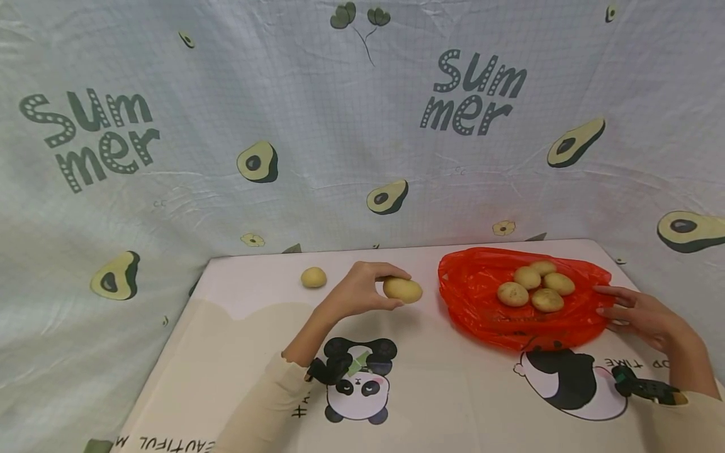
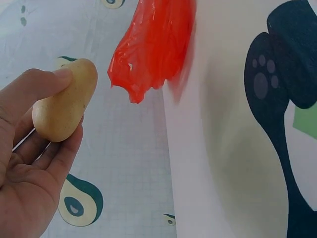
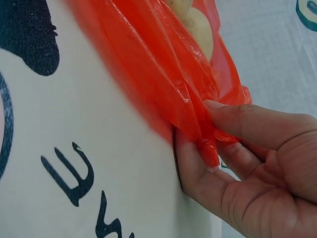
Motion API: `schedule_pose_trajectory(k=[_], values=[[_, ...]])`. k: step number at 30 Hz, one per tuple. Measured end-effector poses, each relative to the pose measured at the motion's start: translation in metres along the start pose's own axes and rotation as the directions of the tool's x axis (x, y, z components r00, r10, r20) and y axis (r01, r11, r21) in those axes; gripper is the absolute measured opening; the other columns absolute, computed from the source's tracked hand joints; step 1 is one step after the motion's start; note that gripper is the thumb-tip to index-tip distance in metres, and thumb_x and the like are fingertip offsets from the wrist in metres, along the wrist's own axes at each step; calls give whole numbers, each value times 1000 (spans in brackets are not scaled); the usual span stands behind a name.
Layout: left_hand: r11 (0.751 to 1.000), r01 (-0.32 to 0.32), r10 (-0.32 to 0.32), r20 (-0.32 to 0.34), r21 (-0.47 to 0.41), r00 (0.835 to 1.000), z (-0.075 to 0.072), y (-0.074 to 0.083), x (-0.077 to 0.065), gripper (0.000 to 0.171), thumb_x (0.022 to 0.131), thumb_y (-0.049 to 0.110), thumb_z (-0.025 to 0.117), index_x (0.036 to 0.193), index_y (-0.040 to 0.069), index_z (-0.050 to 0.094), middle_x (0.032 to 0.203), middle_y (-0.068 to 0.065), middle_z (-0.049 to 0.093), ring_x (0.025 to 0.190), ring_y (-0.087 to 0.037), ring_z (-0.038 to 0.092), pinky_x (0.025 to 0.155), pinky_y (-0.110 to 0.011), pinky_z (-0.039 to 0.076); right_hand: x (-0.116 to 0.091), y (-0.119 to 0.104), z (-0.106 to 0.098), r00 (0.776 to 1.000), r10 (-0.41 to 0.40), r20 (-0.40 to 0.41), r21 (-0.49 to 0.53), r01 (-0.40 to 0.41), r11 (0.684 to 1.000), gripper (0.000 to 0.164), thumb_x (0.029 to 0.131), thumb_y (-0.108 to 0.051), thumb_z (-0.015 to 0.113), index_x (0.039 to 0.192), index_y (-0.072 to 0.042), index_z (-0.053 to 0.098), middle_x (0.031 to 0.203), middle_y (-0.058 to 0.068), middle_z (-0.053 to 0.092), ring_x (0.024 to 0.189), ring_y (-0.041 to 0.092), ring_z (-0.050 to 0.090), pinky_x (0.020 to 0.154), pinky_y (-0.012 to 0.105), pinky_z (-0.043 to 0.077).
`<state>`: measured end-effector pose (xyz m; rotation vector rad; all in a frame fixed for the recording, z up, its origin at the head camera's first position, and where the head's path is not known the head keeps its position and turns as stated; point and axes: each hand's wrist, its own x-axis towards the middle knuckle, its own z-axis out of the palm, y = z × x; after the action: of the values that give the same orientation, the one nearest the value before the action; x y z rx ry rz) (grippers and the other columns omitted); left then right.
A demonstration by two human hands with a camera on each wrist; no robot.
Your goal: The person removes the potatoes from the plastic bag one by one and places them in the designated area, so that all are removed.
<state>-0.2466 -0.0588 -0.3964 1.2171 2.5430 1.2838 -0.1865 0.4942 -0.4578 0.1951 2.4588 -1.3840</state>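
My left hand (image 1: 362, 290) holds a yellow potato (image 1: 403, 290) between thumb and fingers, raised over the table to the left of a red plastic bag (image 1: 476, 314). The left wrist view shows this potato (image 2: 67, 101) as long and smooth, the thumb across its upper side. Several potatoes (image 1: 547, 300) lie together on the spread bag. At the bag's right end, my right hand (image 1: 646, 318) pinches its edge; in the right wrist view the thumb presses the crumpled red plastic (image 3: 163, 74) against the fingers. Another potato (image 1: 313, 277) sits alone near the table's back edge, left of my left hand.
The white table (image 1: 226, 365) carries printed panda (image 1: 358, 396) and cartoon figures. Directly behind its back edge hangs a pale curtain (image 1: 317, 126) with avocado prints, which also runs down the left and right sides.
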Motion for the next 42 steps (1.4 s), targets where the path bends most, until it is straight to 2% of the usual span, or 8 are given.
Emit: schedule_pose_trajectory(k=[4,8,13,16,19,29,35,42], values=[[1000,6,-6,-1,2,1000,-2,-2,-2,41,78,9,86,117,10,75,113,0,74,105,-12,67,97,-25,52,1,2,0,1000,-2,0,4,2,1000,66,102,-24,63,155,0,30,152,46,13,97,-1,53,85,33,60],[1000,0,0,3,11,1000,-4,-4,-4,41,79,9,86,118,9,75,115,-1,74,106,-13,67,97,-27,53,4,0,1,1000,13,-6,-11,-13,1000,71,102,-25,62,156,3,24,152,46,14,99,4,54,85,33,60],[1000,7,-7,-9,19,1000,-5,-7,-6,42,78,8,87,118,8,74,116,-2,74,107,-15,67,98,-29,53,6,-6,3,999,39,-26,-49,-41,998,75,105,-22,57,154,11,11,150,47,16,108,28,56,84,34,60],[1000,20,-20,-7,19,1000,-5,-8,-7,42,78,7,86,118,8,74,117,-3,74,109,-16,67,99,-29,53,5,-9,5,998,48,-33,-56,-50,997,72,106,-17,54,154,12,9,149,48,15,118,47,50,84,36,60],[999,25,-25,-2,19,1000,-4,-10,-8,41,79,8,85,119,8,74,118,-4,73,109,-17,67,99,-29,53,2,-11,6,998,42,-38,-58,-44,997,70,106,-14,53,154,13,9,149,48,13,124,57,42,85,38,60],[1000,18,-17,-28,16,999,-7,-16,-13,41,78,7,86,117,7,74,116,-3,74,108,-16,67,98,-30,53,-4,-15,7,999,8,-52,-55,-10,998,70,105,-12,53,153,13,10,150,48,9,130,64,30,85,40,60],[999,15,-14,-40,28,999,-9,-19,-15,41,77,8,87,117,8,75,115,-3,74,107,-16,68,98,-31,54,-4,-15,7,998,-14,-60,-62,10,998,68,106,-12,53,153,13,12,151,48,9,131,64,28,83,37,61],[998,49,-48,-45,34,998,-12,-24,-17,42,78,8,87,118,7,74,117,-5,74,110,-19,68,98,-32,54,-6,-16,9,998,-31,-62,-60,28,998,66,106,-14,52,153,13,13,152,48,7,131,65,27,83,37,61]])
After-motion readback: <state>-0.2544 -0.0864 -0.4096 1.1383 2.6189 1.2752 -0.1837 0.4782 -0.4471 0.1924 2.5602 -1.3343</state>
